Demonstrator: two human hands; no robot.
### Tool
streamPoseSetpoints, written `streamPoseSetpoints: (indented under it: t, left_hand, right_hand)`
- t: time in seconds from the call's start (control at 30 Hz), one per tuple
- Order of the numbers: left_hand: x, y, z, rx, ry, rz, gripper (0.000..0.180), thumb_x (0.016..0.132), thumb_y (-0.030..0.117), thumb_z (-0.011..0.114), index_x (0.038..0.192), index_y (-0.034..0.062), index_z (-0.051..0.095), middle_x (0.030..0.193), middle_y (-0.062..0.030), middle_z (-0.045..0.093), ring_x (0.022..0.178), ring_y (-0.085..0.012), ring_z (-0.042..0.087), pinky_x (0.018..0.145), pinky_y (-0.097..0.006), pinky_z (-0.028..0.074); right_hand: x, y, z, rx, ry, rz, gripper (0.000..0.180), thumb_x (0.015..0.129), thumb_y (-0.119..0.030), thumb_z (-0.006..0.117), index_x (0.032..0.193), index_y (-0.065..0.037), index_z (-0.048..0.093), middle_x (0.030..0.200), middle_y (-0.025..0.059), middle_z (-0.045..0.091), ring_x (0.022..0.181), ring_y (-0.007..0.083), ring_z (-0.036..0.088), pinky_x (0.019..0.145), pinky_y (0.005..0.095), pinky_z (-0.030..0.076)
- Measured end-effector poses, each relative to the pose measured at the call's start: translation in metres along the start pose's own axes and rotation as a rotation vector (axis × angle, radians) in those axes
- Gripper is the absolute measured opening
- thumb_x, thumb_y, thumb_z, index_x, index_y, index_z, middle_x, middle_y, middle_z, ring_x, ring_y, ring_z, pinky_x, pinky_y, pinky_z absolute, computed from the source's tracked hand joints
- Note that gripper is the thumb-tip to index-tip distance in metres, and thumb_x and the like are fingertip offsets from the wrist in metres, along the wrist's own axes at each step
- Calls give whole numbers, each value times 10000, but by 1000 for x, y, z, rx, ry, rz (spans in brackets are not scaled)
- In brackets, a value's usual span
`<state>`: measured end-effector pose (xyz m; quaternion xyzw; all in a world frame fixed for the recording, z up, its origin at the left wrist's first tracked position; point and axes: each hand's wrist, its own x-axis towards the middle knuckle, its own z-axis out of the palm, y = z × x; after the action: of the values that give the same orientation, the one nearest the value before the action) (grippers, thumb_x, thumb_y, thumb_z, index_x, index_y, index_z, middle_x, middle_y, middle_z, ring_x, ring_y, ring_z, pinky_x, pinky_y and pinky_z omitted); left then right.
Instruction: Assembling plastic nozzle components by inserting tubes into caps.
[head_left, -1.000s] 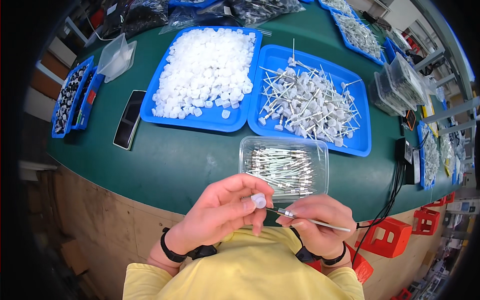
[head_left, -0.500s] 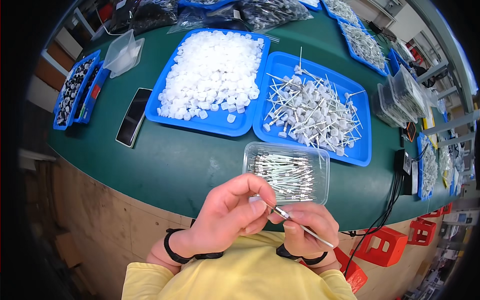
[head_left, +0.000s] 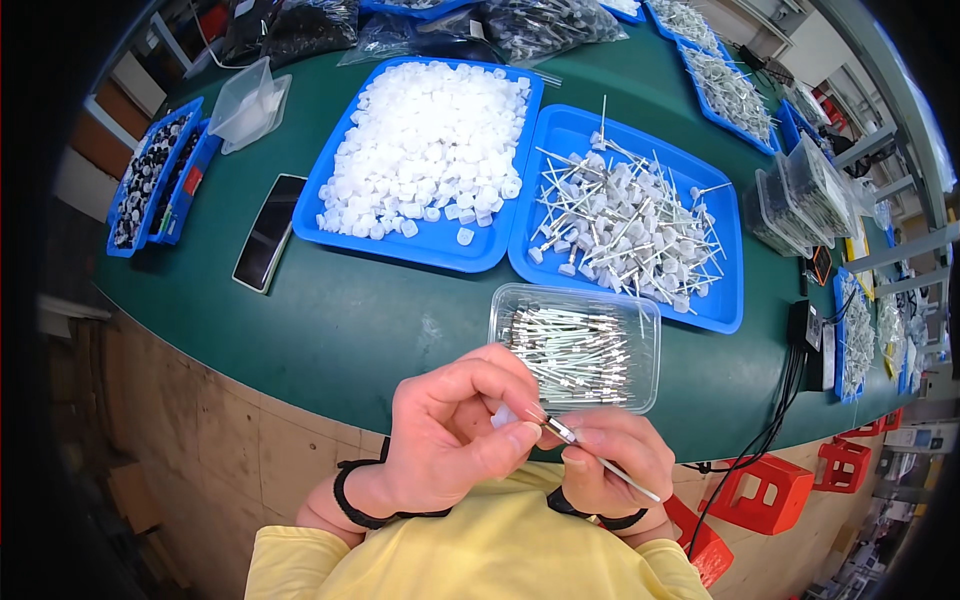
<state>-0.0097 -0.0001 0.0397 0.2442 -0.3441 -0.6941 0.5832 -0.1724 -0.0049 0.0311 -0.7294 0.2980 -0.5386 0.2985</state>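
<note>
Just in front of my yellow shirt, my two hands meet at their fingertips. My right hand (head_left: 622, 452) pinches a thin white rod with a metal fitting (head_left: 562, 431), its pale tail pointing down to the right. The fitting's dark tip reaches the fingers of my left hand (head_left: 447, 432), which are closed round a small white plastic cap (head_left: 503, 415), partly hidden by the thumb and fingers. Whether the tip is inside the cap I cannot tell. Right behind my hands stands a clear plastic box (head_left: 654, 350) of similar rods.
Loose white caps fill a blue tray (head_left: 400, 252); capped rods lie heaped in another blue tray (head_left: 728, 275) beside it. A phone (head_left: 268, 235) lies at left. Clear boxes (head_left: 800, 200) are stacked at right, near black cables (head_left: 785, 400) over the table edge. Red stools (head_left: 765, 495) stand below.
My left hand has shifted slightly left and its fingers have opened out a little, showing more of the white cap. My right hand still holds the rod, almost unmoved.
</note>
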Motion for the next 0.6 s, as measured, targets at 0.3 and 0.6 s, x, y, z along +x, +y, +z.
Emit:
streamPoseSetpoints:
  t: [0.3, 0.6]
  left_hand:
    - [0, 0, 0, -4, 4, -4, 105, 758, -85, 541, 859, -66, 561, 895, -112, 502, 776, -128, 514, 691, -266, 497]
    - [0, 2, 2, -12, -11, 18, 100, 749, -92, 539, 844, -70, 561, 880, -122, 502, 781, -126, 511, 681, -254, 520]
  right_hand:
    - [1, 0, 1, 22, -6, -26, 307, 641, 32, 716, 920, 10, 589, 850, 145, 636, 709, 249, 646, 586, 295, 528]
    - [3, -1, 1, 11, -22, -91, 358, 629, 25, 733, 953, 2, 583, 873, 131, 627, 699, 246, 639, 592, 299, 529]
